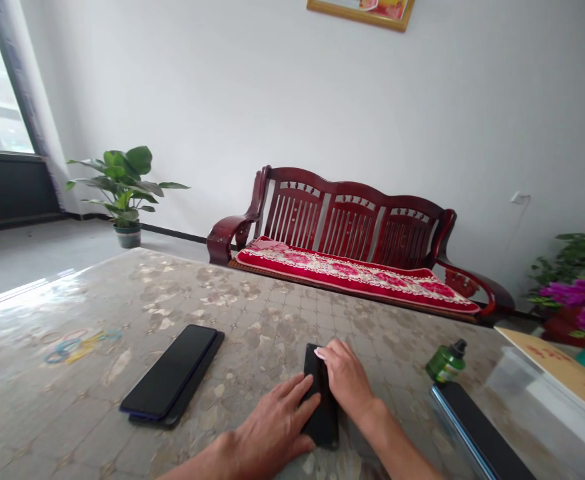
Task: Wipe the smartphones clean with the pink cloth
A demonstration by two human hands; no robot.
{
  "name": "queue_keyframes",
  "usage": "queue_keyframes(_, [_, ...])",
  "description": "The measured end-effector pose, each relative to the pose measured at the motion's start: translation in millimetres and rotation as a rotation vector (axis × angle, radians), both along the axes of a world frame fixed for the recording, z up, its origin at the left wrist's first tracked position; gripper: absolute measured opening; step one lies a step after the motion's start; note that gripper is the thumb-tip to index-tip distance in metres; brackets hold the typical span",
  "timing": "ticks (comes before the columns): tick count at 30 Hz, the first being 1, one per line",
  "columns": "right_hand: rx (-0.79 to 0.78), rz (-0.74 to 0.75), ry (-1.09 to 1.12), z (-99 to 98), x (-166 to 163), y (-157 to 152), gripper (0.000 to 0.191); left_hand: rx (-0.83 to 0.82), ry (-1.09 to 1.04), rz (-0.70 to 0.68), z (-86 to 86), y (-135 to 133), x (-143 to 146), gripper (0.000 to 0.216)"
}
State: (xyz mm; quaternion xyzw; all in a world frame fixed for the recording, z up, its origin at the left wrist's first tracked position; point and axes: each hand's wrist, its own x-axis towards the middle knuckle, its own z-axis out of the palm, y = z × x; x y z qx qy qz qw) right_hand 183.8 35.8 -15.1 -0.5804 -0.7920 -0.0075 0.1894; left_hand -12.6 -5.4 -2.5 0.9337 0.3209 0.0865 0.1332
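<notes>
A black phone [321,421] lies flat on the patterned table [252,313] in front of me. My left hand [272,427] rests on its left edge, fingers stretched flat against it. My right hand [345,380] lies over its upper right side, fingers together and pressing down on the surface. To the left, a second dark phone [170,380] sits on top of a black case [207,370], apart from both hands.
A small green bottle [445,362] lies at the right, next to another dark phone [477,433] and a clear box with a tan lid [557,363]. Coloured rubber bands [72,345] lie at the left. A red wooden bench [352,247] and potted plants [122,187] stand beyond the table.
</notes>
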Motion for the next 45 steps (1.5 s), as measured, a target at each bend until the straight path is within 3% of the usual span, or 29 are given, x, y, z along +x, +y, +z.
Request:
queue_keyframes(4, [-0.026,-0.029,-0.016,4.3,-3,6,0.031,0.019,-0.011,0.007,-1.4,0,-1,0.057])
queue_keyframes(11, [-0.039,0.072,0.002,6.9,-13,-25,0.030,0.053,-0.114,-0.022,-17.6,3,-4,0.061])
queue_keyframes(14, [-0.049,0.065,-0.001,7.8,-15,-23,0.030,0.039,-0.126,-0.020,-21.1,4,-5,0.061])
queue_keyframes(21, [-0.034,-0.024,-0.046,6.9,-20,7,0.030,0.029,-0.136,-0.010,-21.5,4,-7,0.059])
queue_keyframes(30, [-0.056,0.129,0.014,11.3,-18,-16,0.033,0.028,-0.173,-0.029,-24.3,6,-5,0.063])
queue_keyframes(39, [-0.034,0.004,-0.023,6.1,-23,21,0.032,0.033,-0.157,-0.029,-15.7,6,-9,0.048])
queue_keyframes(45, [-0.042,0.069,0.021,6.3,-21,-3,0.032,0.039,-0.162,-0.035,-17.4,7,-8,0.050])
